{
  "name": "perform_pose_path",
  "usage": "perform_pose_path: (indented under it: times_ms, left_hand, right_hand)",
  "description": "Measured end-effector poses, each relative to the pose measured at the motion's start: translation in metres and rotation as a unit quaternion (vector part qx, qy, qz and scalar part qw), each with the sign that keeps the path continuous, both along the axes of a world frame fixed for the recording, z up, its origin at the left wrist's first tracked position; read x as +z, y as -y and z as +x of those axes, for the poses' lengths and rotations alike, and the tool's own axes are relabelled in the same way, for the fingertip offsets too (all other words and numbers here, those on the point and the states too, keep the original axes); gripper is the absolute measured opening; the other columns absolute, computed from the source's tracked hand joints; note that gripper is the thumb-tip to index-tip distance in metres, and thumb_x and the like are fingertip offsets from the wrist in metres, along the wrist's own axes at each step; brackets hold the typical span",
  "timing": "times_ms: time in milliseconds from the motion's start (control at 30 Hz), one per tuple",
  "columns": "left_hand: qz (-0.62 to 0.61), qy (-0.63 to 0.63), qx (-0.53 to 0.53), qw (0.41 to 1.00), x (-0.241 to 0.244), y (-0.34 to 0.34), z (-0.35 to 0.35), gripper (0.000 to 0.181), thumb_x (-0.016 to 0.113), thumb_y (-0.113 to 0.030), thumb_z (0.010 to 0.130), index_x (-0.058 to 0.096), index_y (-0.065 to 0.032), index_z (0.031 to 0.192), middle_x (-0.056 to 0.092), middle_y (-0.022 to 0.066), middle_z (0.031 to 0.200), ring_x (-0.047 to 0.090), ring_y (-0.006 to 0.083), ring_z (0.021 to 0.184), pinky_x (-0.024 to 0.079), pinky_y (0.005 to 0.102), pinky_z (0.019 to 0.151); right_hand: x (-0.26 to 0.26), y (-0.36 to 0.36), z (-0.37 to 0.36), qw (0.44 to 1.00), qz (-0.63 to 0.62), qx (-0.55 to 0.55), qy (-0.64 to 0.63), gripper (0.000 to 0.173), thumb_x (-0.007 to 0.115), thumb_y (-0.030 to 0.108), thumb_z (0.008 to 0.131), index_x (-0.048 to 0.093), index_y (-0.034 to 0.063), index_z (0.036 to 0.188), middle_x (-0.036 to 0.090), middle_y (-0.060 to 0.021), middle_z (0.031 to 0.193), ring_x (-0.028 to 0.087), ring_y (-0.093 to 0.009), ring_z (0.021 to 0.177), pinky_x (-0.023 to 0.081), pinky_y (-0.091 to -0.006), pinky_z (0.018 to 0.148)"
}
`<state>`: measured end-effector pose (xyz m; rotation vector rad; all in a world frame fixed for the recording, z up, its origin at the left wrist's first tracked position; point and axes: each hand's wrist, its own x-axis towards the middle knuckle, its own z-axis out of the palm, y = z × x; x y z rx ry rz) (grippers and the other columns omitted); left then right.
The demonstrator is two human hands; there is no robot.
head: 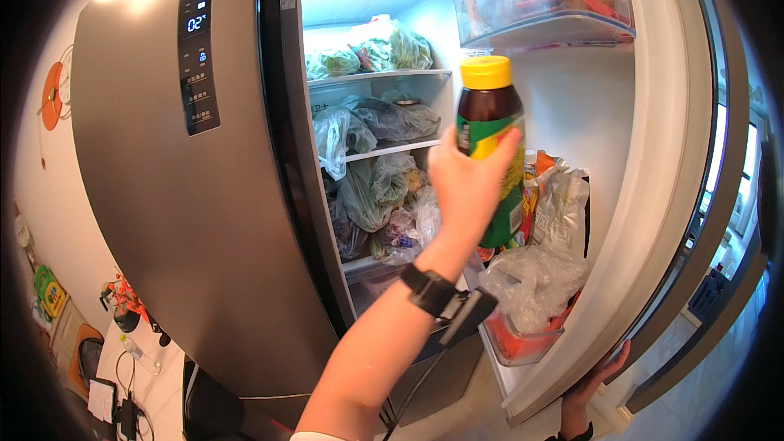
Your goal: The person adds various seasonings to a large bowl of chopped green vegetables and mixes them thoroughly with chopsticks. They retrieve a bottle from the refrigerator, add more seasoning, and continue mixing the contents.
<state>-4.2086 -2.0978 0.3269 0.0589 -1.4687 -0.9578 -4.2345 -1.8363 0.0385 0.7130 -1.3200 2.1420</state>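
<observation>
My left hand [468, 187] grips a large dark-brown plastic bottle [490, 110] with a yellow cap and a green-and-yellow label. It holds the bottle upright, in front of the inner side of the open refrigerator door [576, 98]. A black strap with a device [441, 294] and a cable is on that wrist. At the lower right, my right hand [597, 376] rests on the lower outer edge of the same door, its grip partly hidden. Behind the bottle, a lower door shelf carries a silvery pouch [560, 208], crumpled clear plastic bags [533, 285] and a clear container [523, 343] with red contents.
Bagged vegetables [380, 49] and other plastic bags [392, 119] sit on the lit refrigerator shelves. A clear door bin [545, 9] with packages hangs above the bottle. The closed grey door [184, 208] with a display stands left. A marble-look table [131, 343] holds a small bottle and cables.
</observation>
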Motion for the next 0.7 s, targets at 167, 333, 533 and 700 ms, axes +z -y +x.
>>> perform_pose_path:
  times_ms: [167,333,533,700]
  left_hand:
    - [0.008,0.035,0.089,0.995,-0.019,-0.017,-0.021,0.059,0.080,-0.030,0.071,0.050,0.0062,0.107,0.060,0.0238,0.096,0.059,0.0326,0.089,0.047,0.0408,0.079]
    - [-0.106,0.176,0.136,0.969,-0.027,-0.016,-0.003,0.072,0.078,-0.029,0.072,0.036,0.0084,0.117,0.053,0.0294,0.105,0.052,0.0425,0.095,0.045,0.0449,0.084]
    - [-0.213,0.333,0.205,0.895,-0.025,-0.025,0.030,0.075,0.063,-0.046,0.084,0.031,0.0077,0.126,0.060,0.0258,0.094,0.058,0.0426,0.090,0.050,0.0487,0.074]
    - [-0.184,0.446,0.170,0.859,-0.027,-0.021,0.065,0.070,0.046,-0.055,0.091,0.035,-0.0016,0.135,0.060,0.0251,0.101,0.060,0.0395,0.093,0.049,0.0463,0.081]
  right_hand:
    - [-0.008,-0.001,0.000,0.999,0.022,-0.031,-0.004,0.090,0.043,0.061,0.090,-0.005,0.0132,0.149,0.010,-0.0144,0.152,0.012,-0.027,0.142,0.008,-0.0433,0.115]
    - [-0.007,0.007,0.005,1.000,-0.002,-0.023,0.014,0.089,0.044,0.060,0.090,-0.003,0.0132,0.149,0.011,-0.0136,0.150,0.014,-0.026,0.141,0.008,-0.0433,0.114]
    - [-0.010,0.014,0.020,1.000,0.000,-0.017,0.009,0.089,0.042,0.061,0.090,-0.004,0.0124,0.148,0.010,-0.0138,0.151,0.017,-0.028,0.139,0.011,-0.0443,0.114]
    - [-0.015,0.024,0.031,0.998,0.043,-0.032,-0.045,0.090,0.043,0.060,0.090,-0.005,0.0098,0.147,0.007,-0.0168,0.153,0.019,-0.030,0.139,0.015,-0.0463,0.113]
